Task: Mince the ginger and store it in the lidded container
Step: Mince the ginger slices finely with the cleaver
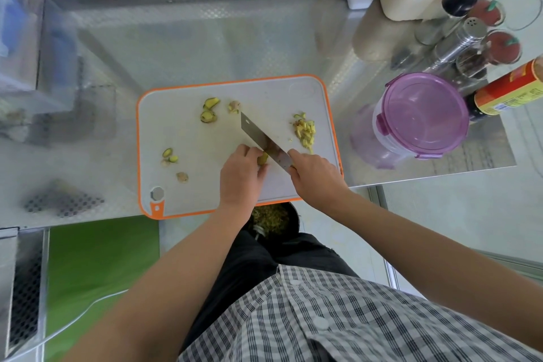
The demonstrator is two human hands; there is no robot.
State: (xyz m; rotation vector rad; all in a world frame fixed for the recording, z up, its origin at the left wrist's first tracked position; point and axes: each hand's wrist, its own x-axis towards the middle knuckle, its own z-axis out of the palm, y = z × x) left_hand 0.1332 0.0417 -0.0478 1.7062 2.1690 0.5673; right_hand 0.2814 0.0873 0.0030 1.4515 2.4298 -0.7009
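Ginger (pixel 263 159) is a small yellow lump, and we hold it down with our left hand (pixel 241 174). The fingers curl over it and press it on the white cutting board (pixel 202 138) with the orange rim. Right beside that hold, our right hand (pixel 312 174) is wrapped tight round the handle of the knife (pixel 261 138). The flat blade touches the lump where our fingers end, and its tip points away from us and to the left.

Past the blade, to the right of our hands, lies a little heap of cut ginger (pixel 305 131) on the board. Far from our hands, on the left and far side of the board, lie bits of peel (pixel 210 111) and more scraps (pixel 170 156).

Off the board, well to the right of the knife hand, stands the lidded container (pixel 423 117) with its purple lid on. Behind it stand a shiny shaker (pixel 467 35) and a bottle with a red label (pixel 508 91).
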